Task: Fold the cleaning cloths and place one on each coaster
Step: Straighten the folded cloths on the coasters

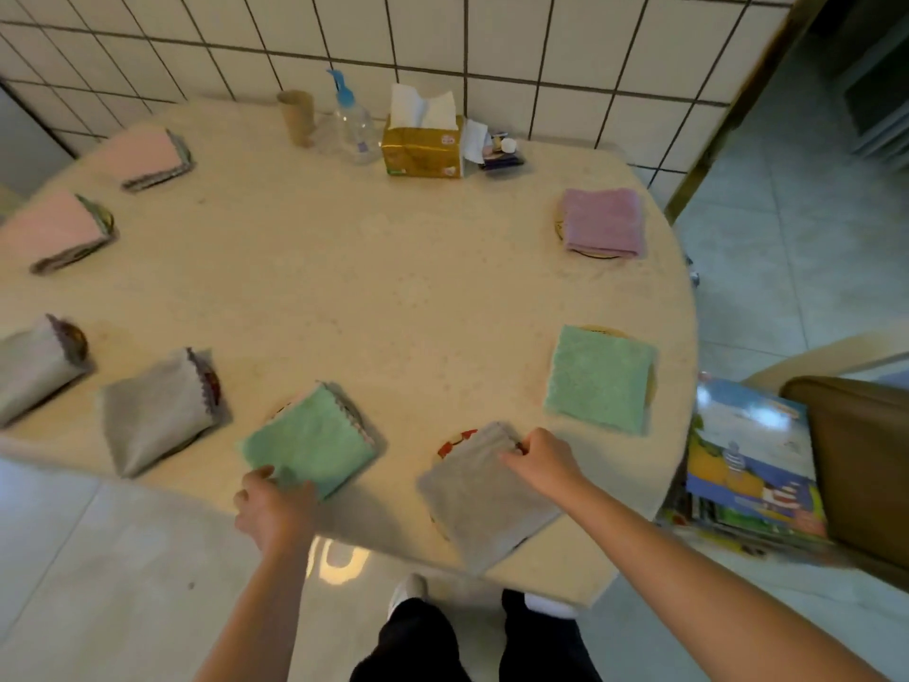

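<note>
Two hands: right hand (538, 457) pinches folded grey cloth (484, 494) w/ corner overhanging round beige desk (393, 297); left hand (275, 509) grips folded green cloth (312, 443); either could slip off.

A round, pale speckled desk (374, 287) stands against a wall (442, 36) of white square tiles with dark grout. Below and to the right lies a floor (767, 268) of large pale tiles (a patch of light (339, 558) shines on it near the desk's edge). A brown chair (856, 460) sits far right, with picture books (747, 460) stacked beside it.
</note>
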A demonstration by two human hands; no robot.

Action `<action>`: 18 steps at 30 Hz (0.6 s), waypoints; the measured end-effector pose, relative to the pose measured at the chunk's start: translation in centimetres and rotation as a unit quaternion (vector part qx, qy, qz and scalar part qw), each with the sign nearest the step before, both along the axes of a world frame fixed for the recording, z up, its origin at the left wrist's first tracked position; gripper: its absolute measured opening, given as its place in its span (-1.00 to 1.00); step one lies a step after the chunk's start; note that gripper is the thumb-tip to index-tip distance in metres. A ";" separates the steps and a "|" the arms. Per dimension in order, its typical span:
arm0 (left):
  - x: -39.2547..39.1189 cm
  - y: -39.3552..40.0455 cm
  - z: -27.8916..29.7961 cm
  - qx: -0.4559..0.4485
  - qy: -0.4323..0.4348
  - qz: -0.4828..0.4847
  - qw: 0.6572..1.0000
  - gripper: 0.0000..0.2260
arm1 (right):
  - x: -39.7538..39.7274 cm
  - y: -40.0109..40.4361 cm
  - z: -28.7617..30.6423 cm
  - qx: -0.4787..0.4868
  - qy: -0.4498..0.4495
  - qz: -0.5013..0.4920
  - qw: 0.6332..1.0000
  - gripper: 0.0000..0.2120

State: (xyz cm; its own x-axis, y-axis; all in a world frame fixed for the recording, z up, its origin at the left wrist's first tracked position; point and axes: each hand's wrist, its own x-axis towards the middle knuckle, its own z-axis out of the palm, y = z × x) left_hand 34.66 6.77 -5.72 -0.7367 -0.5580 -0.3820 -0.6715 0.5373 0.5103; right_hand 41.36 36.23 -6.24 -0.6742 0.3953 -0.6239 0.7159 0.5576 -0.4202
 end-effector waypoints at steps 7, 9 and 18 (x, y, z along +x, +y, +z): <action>-3.0 -4.6 0.2 0.177 -0.076 0.066 0.979 -0.58 | -1.2 -2.8 1.9 -0.028 -0.078 -0.052 0.995 -0.43; -3.3 -5.2 -0.1 0.229 -0.085 0.087 0.966 -0.66 | -0.9 -2.8 2.0 -0.075 -0.048 -0.058 0.994 -0.43; -4.7 -5.9 0.4 0.383 -0.049 0.061 0.920 -0.77 | 2.5 -3.5 2.6 -0.380 0.077 -0.285 0.877 -0.77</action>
State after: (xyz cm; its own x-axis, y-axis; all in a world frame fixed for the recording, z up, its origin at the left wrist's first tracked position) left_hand 30.01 0.90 -5.29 -0.6271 -0.1735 -0.7594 -0.7662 -0.0380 0.6414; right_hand 43.90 32.76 -3.63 -0.6022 0.2054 -0.7715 0.6889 -0.3548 -0.6321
